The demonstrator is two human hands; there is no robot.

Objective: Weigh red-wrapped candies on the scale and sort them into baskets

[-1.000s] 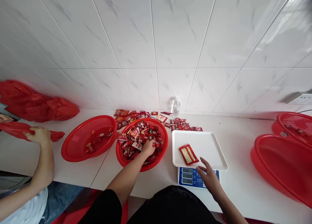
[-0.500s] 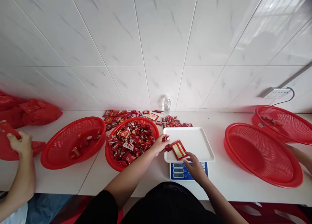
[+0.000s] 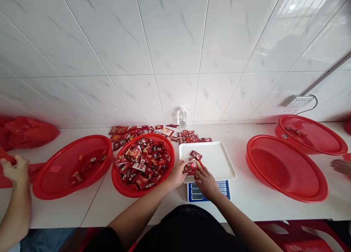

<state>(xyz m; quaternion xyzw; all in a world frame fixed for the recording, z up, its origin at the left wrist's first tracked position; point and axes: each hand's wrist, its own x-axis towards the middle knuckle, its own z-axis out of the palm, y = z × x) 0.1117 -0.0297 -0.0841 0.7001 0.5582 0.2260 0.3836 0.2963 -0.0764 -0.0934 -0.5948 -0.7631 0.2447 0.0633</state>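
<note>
My left hand is closed around a red snack packet with white lettering, over the left part of a white scale tray. Beside it, the fingers of my right hand are on a red packet with a pale yellow part, which they partly cover. Another small red packet lies on the tray just above my fingers. Below the tray shows the blue panel of the digital scale. Left of my hands stands a red basket heaped with small wrapped snacks.
Loose red packets and a clear bottle lie or stand near the wall. A red basket is at the left; two more baskets are at the right. A co-worker's hand grips red plastic at far left; another hand is at far right.
My two hands have come together over the tray. The red packet with the pale yellow panel has turned and is now mostly hidden by my fingers. The view has shifted slightly right.
</note>
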